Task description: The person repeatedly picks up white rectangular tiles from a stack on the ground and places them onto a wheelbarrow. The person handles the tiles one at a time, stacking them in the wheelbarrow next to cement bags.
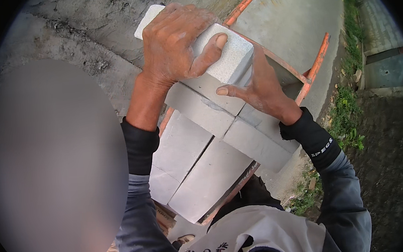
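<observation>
A pale grey concrete block (229,57) is held tilted above a stack of similar blocks. My left hand (173,43) wraps over its top, thumb pressed on the near side. My right hand (267,85) is at the block's right end, thumb below its lower edge; its other fingers are partly hidden behind. Just beneath are smaller-looking stacked blocks (202,109), and nearer my body lie long, flat ones (211,165) side by side with a dark gap between them. They sit in a cart with an orange metal frame (317,62).
An orange bar (242,6) sticks out at the cart's far end. Rough grey ground (77,55) lies to the left, concrete paving (296,9) beyond. Grass and weeds (345,114) edge the right side. A blurred grey oval covers the left; a shoe (186,238) shows below.
</observation>
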A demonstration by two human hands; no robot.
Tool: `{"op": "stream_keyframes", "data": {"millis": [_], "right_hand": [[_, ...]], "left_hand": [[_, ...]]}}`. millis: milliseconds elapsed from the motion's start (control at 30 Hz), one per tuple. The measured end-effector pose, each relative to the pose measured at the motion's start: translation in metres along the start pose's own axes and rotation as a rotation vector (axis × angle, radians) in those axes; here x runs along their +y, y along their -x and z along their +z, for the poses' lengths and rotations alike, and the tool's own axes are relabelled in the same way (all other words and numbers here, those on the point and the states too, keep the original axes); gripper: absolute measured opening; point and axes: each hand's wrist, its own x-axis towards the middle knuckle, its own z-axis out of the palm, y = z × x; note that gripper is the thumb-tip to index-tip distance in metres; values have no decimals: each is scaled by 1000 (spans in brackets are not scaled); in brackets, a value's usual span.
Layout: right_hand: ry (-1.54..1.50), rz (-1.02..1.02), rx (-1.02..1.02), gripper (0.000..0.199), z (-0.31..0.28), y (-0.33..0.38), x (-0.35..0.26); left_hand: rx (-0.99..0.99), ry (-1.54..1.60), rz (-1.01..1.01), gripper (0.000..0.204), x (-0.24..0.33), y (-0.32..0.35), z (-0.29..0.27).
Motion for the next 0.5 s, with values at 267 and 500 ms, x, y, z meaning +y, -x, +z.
{"op": "stream_keyframes", "data": {"millis": [267,500], "right_hand": [[-402,360,-278,97,-12,8,64],[-488,642,-556,103,-27,9,123]], "left_hand": [[-175,-16,-121,38,12,33,55],[-586,117,-467,36,31,61,95]]}}
